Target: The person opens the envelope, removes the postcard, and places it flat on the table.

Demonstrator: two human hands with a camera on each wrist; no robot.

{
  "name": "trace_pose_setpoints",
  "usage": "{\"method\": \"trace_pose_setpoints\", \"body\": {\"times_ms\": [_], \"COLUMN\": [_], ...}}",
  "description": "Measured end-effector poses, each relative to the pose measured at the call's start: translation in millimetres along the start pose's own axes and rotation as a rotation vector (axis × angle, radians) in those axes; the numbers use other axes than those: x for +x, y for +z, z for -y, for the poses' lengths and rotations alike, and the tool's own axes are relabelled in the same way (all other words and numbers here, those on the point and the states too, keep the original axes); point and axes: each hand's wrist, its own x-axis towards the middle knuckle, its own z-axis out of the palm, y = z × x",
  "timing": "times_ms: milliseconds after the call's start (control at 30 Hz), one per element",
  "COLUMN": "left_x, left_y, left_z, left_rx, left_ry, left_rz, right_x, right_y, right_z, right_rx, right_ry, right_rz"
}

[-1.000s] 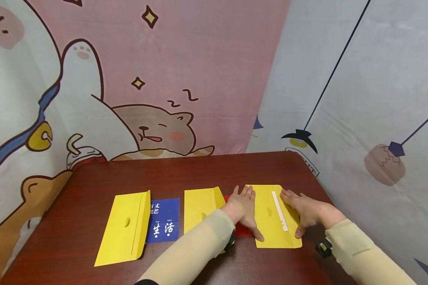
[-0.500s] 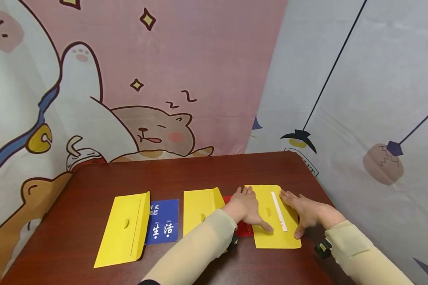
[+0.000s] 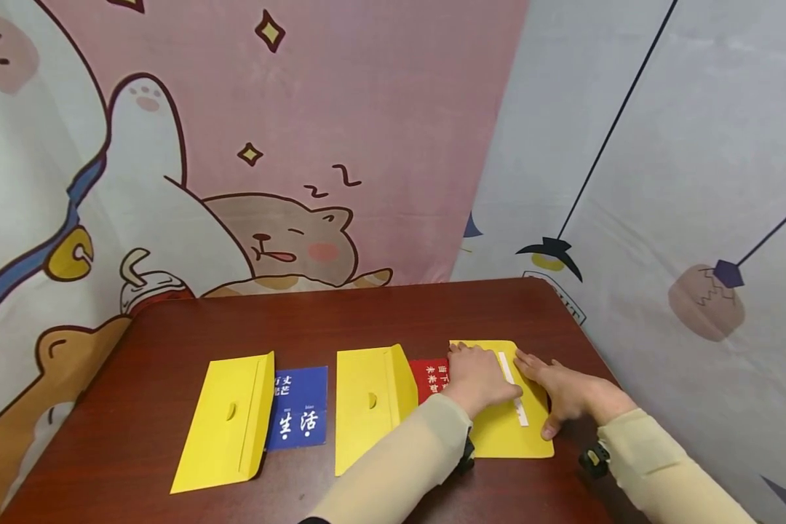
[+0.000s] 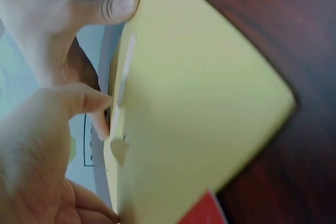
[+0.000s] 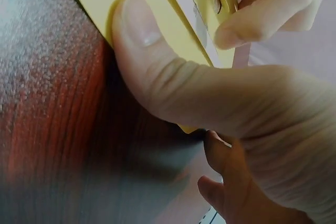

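A yellow envelope (image 3: 498,440) lies on the table at the right, a white strip (image 3: 522,416) running along its flap side. Over its left part is my left hand (image 3: 477,372), the thumb reaching toward the strip and the fingers toward the far edge. In the left wrist view that thumb (image 4: 94,99) is close to the strip; whether it touches cannot be told. My right hand (image 3: 566,387) rests along the envelope's right edge, fingers stretched forward. The right wrist view shows its thumb (image 5: 139,24) pressing on the yellow paper. A red card (image 3: 430,375) shows beside the envelope, partly hidden.
A second yellow envelope (image 3: 365,393) lies in the middle, left of the red card. Farther left are a blue card (image 3: 301,415) with white characters and a third yellow envelope (image 3: 219,429). Printed curtains (image 3: 393,145) hang behind the brown table (image 3: 367,313).
My left hand has moved right, from the envelope's left edge to over the paper, its thumb nearing the white strip. More of the red card shows. My right hand stays in place.
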Motion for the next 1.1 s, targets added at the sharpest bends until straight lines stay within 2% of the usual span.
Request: {"method": "trace_pose_setpoints", "body": {"times_ms": [300, 500, 733, 967, 1100], "left_x": [0.8, 5.0, 3.7, 5.4, 6.2], "left_y": [-3.3, -3.7, -6.5, -6.4, -6.2], "left_z": [-17.8, -21.7, -22.7, -29.4, -31.6], "left_rx": [0.017, 0.022, -0.092, -0.178, -0.193], "left_ry": [-0.101, -0.119, -0.138, -0.226, -0.244], "left_rz": [0.065, 0.089, 0.084, 0.101, 0.097], "right_x": [-2.0, 0.0, 1.0, 0.2, 0.3], "right_y": [-2, 0, 1, 1, 1], "right_z": [2, 2, 3, 3, 2], "right_rx": [-0.015, -0.026, -0.03, -0.028, -0.025], "right_ry": [-0.03, -0.029, -0.027, -0.037, -0.034], "right_rz": [-0.003, -0.006, -0.007, 0.001, -0.001]}}
